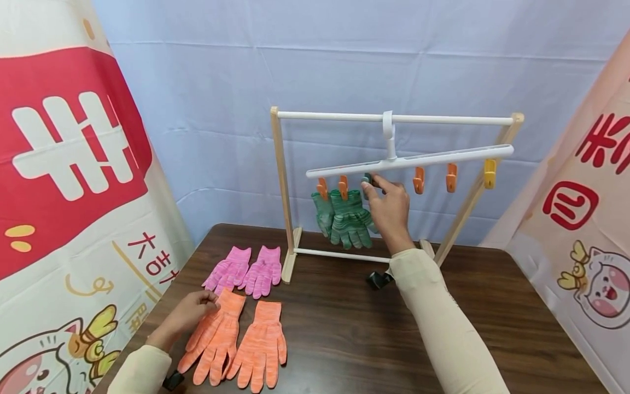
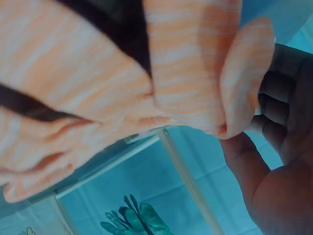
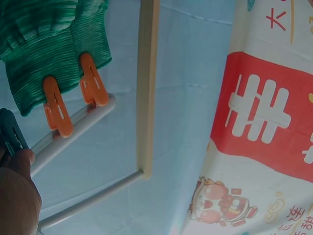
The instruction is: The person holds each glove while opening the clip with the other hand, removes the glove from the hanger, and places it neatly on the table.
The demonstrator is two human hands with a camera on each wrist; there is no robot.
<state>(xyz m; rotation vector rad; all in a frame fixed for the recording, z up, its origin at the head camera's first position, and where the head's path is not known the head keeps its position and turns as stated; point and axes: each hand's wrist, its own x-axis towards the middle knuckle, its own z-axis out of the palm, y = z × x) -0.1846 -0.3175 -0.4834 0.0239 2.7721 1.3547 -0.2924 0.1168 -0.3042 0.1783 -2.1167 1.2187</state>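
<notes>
My right hand [image 1: 391,208] pinches a dark green clothespin [image 3: 11,131] below the sloping white hanger [image 1: 354,168]. Just left of it, green striped gloves [image 1: 348,221] hang by their cuffs from two orange clothespins [image 3: 57,106]. My left hand [image 1: 189,314] is at the upper edge of the left orange glove [image 1: 216,336], pinching its fabric between thumb and fingers; the left wrist view shows the thumb [image 2: 244,161] against the cloth, while the fingertips are partly hidden. Beside it, another orange glove [image 1: 261,345] lies flat on the table.
Pink gloves [image 1: 262,271] lie behind the orange ones on the dark wooden table [image 1: 339,339]. A wood-and-white rack [image 1: 283,175] carries the hanger. Orange clothespins [image 1: 451,178] and a yellow one [image 1: 489,174] hang on its right half. Printed cloths stand at both sides.
</notes>
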